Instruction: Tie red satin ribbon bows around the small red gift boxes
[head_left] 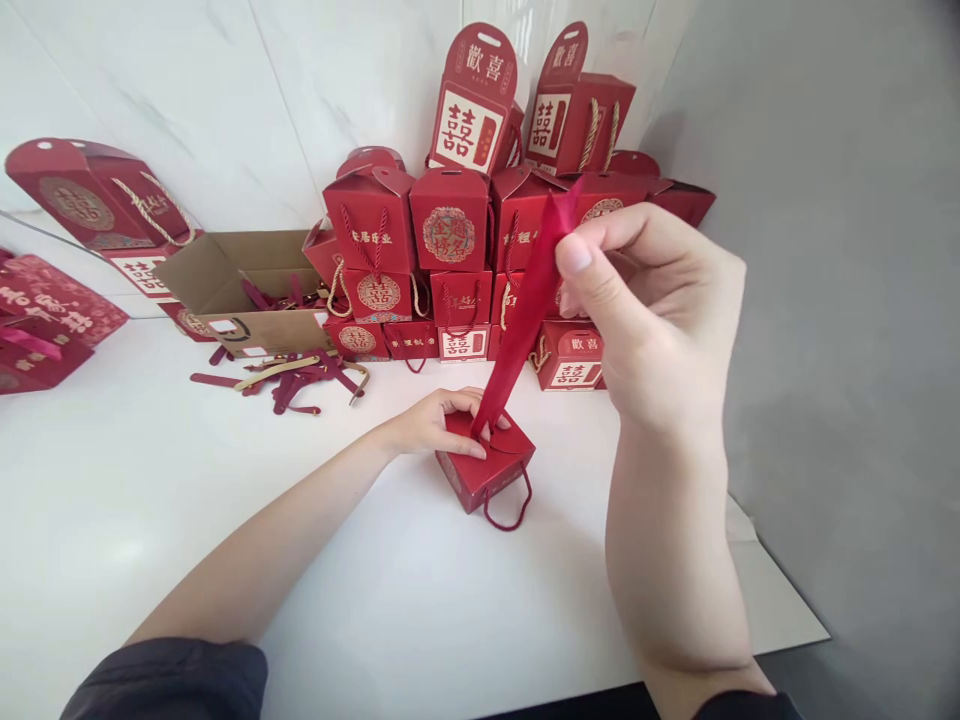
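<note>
My left hand [433, 424] rests on a small red gift box [487, 468], its fingers curled over the top flaps. The box lies tilted on the white table, with a dark red cord handle [508, 512] looped at its front. My right hand [645, 310] is raised to the right and pinches a wide red ribbon [529, 305] between thumb and fingers. The ribbon runs down from that pinch to the top of the box, and its lower end meets the box by my left fingers. Where it ends is hidden.
Behind the hands stands a stack of red paper gift boxes [450, 260] with gold lettering. At left are an open cardboard carton [240, 285], loose red and gold strips [289, 380], and more red bags [97, 205]. A white wall rises behind; grey floor lies right.
</note>
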